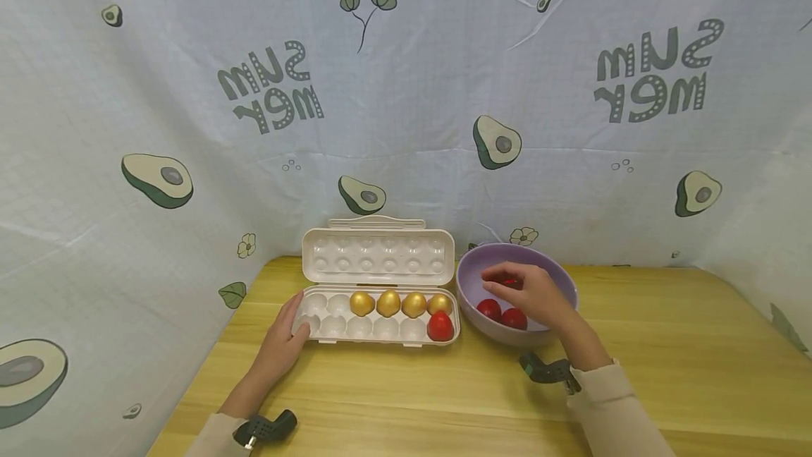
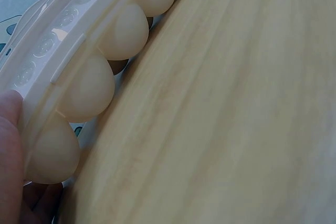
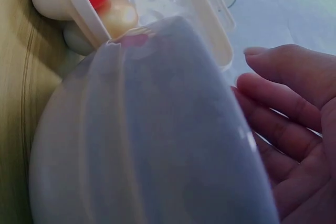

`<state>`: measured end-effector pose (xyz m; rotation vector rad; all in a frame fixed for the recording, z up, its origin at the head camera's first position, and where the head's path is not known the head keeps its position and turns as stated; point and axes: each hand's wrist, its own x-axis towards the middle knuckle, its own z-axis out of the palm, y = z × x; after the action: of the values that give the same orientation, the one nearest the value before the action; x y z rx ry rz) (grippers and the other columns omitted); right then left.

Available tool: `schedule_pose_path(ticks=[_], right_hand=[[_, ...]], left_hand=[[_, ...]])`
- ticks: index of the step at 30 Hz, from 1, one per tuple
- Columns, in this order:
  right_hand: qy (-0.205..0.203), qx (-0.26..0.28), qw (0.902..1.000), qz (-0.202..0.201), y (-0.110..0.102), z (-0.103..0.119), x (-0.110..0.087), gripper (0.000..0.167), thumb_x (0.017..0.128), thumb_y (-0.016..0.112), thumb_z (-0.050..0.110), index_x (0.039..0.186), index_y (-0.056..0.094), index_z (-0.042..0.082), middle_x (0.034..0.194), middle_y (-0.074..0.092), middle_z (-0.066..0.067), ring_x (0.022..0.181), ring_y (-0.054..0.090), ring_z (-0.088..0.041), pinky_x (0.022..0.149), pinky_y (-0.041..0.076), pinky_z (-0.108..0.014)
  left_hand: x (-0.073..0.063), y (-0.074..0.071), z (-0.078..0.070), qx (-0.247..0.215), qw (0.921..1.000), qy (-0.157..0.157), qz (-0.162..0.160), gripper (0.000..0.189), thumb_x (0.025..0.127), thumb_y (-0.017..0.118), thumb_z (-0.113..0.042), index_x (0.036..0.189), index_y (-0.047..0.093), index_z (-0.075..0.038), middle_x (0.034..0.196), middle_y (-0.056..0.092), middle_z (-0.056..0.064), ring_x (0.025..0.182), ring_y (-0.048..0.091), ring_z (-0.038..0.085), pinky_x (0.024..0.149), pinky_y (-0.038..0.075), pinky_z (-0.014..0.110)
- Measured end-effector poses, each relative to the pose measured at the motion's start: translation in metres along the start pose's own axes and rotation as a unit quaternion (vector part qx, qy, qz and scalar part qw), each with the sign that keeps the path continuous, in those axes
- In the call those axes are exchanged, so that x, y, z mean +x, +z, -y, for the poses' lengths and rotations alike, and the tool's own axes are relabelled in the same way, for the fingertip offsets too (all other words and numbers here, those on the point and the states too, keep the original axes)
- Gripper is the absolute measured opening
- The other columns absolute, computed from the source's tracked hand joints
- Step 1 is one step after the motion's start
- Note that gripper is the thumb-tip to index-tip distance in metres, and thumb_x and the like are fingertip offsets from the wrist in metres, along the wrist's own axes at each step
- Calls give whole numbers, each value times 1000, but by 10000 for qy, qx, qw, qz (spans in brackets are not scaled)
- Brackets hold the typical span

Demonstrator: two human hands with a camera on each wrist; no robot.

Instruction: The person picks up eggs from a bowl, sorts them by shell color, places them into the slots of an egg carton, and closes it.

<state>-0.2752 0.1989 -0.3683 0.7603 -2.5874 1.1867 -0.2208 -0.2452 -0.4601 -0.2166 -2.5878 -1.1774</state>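
An egg carton (image 1: 398, 339) in pale plastic lies with its lid (image 1: 379, 256) up. Several gold eggs (image 1: 389, 302) sit in the right part of its back row, and one red egg (image 1: 440, 326) fills the rightmost front cup. My left hand (image 1: 283, 337) grips the carton's left end; the left wrist view shows the thumb on the rim and fingers lower down. Over the purple bowl (image 1: 469, 281) hovers my right hand (image 1: 533, 295), thumb and fingers apart, holding nothing visible. Two red eggs (image 1: 489, 309) show in the bowl, with more red partly hidden beneath the fingers.
Carton and bowl stand side by side, nearly touching, near the back edge of the wooden table (image 1: 406, 400). A printed cloth (image 1: 406, 125) hangs right behind them and along the left side. Each wrist carries a dark camera mount (image 1: 265, 430).
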Motion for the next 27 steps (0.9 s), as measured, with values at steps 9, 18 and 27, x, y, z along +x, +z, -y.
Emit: schedule_pose_path(ticks=[9,18,27], right_hand=[[124,-93,9993,326,4,-9,-1,27,85,74,18,108,72,6,101,71,0,89,66,-14,80,54,-22],[296,-91,9977,595,8,-15,-2,28,84,74,17,110,72,6,102,71,-5,94,66,-18,86,55,-38],[377,-225,9948,915,8,-17,-4,30,83,75,22,108,71,6,99,71,-4,95,66,-19,88,54,-41]], left_hand=[[-1,0,0,-28,10000,-24,9,62,92,47,-8,150,26,3,151,28,26,138,27,44,112,22,58],[-1,0,0,-29,10000,-2,5,62,93,47,-8,150,25,3,151,28,26,138,27,45,112,22,59],[-1,0,-1,29,10000,78,-24,60,94,46,-8,149,26,3,151,29,27,137,28,46,111,22,59]])
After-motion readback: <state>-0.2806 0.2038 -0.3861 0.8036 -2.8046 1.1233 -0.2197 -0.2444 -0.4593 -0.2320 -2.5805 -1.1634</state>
